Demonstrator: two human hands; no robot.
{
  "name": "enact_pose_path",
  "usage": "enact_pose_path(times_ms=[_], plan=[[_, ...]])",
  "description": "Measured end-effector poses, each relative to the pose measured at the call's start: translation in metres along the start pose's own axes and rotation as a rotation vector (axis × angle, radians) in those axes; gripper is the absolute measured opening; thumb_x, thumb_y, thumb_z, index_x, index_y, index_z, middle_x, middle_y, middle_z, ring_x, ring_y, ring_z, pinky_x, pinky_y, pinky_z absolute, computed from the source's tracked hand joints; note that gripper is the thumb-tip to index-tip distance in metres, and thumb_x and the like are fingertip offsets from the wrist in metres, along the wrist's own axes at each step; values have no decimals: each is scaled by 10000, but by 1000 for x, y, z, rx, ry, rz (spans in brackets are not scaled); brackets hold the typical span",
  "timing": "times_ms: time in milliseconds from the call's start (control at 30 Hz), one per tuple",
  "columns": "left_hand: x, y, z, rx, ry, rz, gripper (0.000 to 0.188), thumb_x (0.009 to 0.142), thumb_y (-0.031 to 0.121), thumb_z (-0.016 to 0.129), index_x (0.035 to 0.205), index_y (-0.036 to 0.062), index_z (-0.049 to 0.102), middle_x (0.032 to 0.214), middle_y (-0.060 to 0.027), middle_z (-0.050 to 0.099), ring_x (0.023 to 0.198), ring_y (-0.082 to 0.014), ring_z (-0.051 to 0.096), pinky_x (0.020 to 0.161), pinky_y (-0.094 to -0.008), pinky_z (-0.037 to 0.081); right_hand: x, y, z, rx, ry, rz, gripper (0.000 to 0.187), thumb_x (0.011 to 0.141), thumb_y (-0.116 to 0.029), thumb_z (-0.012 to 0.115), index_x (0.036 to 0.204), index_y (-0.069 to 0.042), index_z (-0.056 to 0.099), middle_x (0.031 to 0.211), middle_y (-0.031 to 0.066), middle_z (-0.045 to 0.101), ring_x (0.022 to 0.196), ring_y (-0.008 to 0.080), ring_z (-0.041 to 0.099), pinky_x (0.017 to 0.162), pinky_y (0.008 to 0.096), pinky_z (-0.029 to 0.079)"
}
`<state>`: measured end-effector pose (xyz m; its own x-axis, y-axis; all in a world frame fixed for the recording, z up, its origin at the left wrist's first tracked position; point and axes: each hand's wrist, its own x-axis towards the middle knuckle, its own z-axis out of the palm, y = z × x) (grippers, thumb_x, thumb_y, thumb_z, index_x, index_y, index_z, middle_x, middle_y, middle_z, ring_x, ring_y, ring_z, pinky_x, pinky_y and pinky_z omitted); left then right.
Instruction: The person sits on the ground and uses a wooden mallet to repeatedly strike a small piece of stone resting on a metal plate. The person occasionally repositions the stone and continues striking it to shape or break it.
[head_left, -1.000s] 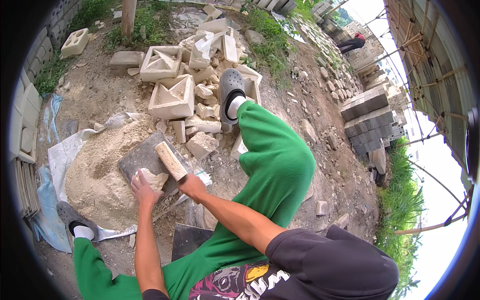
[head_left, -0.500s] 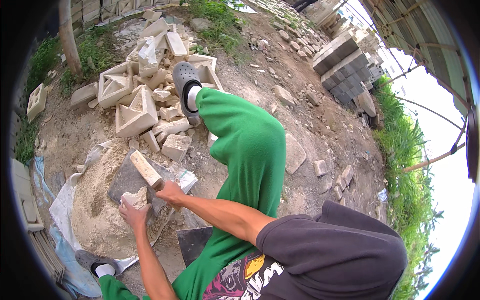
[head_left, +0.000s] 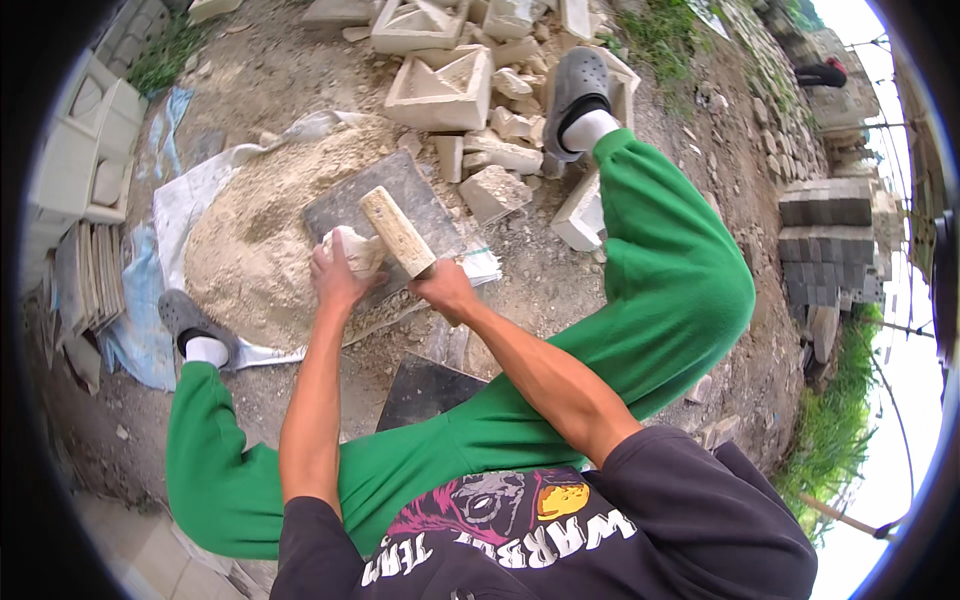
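Note:
My left hand [head_left: 338, 283] is closed around a pale, rough chunk of stone [head_left: 356, 250], pressing it on a dark flat slab [head_left: 335, 203]. In my right hand [head_left: 446, 291] is a mallet [head_left: 396, 230] with a thick, pale, worn head; its handle is mostly hidden in the fist. The mallet head lies right beside the chunk, above the slab; whether the two touch I cannot tell. The slab rests at the side of a heap of pale crumbled grit [head_left: 250, 235], which lies on a white sack [head_left: 183, 205].
Broken pale blocks [head_left: 440, 90] with triangular openings pile up beyond the slab, by my right shoe [head_left: 577, 95]. A dark panel [head_left: 425, 390] lies between my legs. Thin boards [head_left: 90, 275] lean at the left. Grey blocks [head_left: 825, 235] are stacked far right.
The view has swung left, so the scene sits farther right and more of my body shows. My left hand still holds the chunk, and my right hand still grips the mallet close beside it.

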<state>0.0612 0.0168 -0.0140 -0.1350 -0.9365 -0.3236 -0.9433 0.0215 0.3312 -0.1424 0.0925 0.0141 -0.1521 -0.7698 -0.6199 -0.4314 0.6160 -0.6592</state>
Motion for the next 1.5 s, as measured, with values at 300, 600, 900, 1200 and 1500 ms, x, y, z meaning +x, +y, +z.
enact_pose_path(times_ms=[300, 600, 900, 1200, 1500], plan=[[10, -12, -14, -19, -232, -32, 1373, 532, 575, 929, 1606, 225, 148, 1560, -304, 207, 1412, -529, 272, 1135, -545, 344, 1, -12, -14, 96, 169, -165, 306, 763, -263, 743, 826, 32, 692, 662, 130, 680, 570, 216, 680, 565, 373, 531], [1, -9, -21, -34, -202, -37, 1308, 554, 481, 941, 1597, 198, 203, 1521, -287, 268, 1387, -465, 335, 1129, -490, 369, 5, -23, -18, 215, -9, 23, 255, 760, -232, 736, 852, 2, 690, 619, 91, 663, 528, 189, 658, 532, 346, 519], [-3, 2, -31, -64, -178, -85, 1208, 612, 398, 943, 1583, 203, 251, 1488, -264, 317, 1348, -448, 380, 1108, -496, 402, 9, -32, -20, 86, -67, 184, 255, 768, -225, 734, 821, 19, 681, 621, 99, 657, 534, 184, 648, 534, 347, 511], [-2, 8, -35, -92, -207, -150, 1194, 617, 323, 948, 1585, 228, 255, 1504, -243, 313, 1354, -432, 389, 1118, -493, 401, 10, -25, -10, 4, -70, 70, 275, 775, -231, 729, 846, 29, 680, 638, 99, 661, 533, 193, 636, 524, 355, 496], [-5, 11, -37, -116, -190, -160, 1208, 596, 323, 953, 1583, 244, 260, 1513, -239, 326, 1367, -426, 390, 1097, -483, 420, 9, -34, -8, -36, 78, -118, 316, 757, -244, 750, 893, 38, 706, 703, 154, 698, 595, 213, 684, 605, 379, 539]])
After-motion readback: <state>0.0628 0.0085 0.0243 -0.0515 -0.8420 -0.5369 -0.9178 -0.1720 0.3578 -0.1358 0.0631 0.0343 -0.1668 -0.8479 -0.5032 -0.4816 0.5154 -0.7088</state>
